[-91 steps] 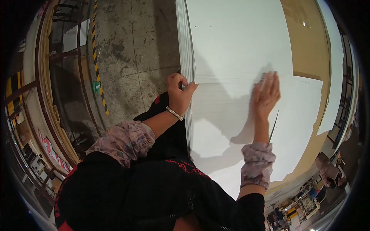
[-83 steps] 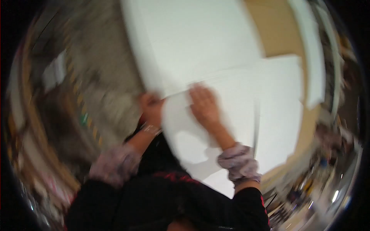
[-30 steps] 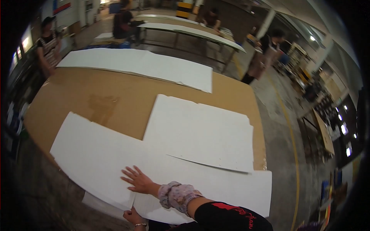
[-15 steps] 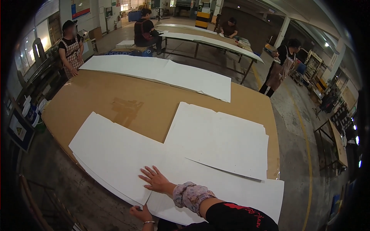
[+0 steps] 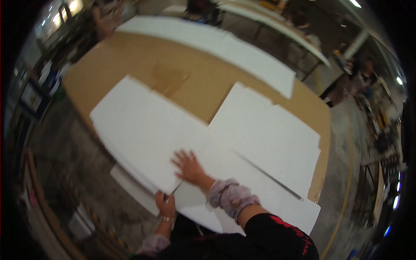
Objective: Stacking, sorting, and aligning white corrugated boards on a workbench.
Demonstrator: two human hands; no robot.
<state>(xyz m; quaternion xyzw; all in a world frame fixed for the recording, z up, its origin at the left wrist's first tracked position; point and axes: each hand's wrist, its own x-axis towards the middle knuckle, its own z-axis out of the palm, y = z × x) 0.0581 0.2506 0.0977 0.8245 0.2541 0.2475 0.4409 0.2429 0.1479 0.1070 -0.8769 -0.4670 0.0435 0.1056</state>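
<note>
Left hand (image 5: 165, 205) curled at near edge of at least two white sheets (image 5: 143, 128), cannot tell grip; right hand (image 5: 190, 168) palm-down atop, fingers spread, grasping nothing. Sheets on brown bench (image 5: 134, 54); one long white strip (image 5: 216, 42) along far side.

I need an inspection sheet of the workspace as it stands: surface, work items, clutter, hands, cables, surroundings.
Surface: tan table with a darker patch on its top.
Work items: white sheets lie across the near side, partly overlapping; a long white strip lies along the far side.
Clutter: pale item at lower left, too blurred to identify.
Left hand: at the sheets' near edge; grip unclear.
Right hand: palm down on the sheets, fingers spread.
Cables: nothing seen.
Surroundings: co-worker beyond the table at right, blurred; yellow floor line at right.
</note>
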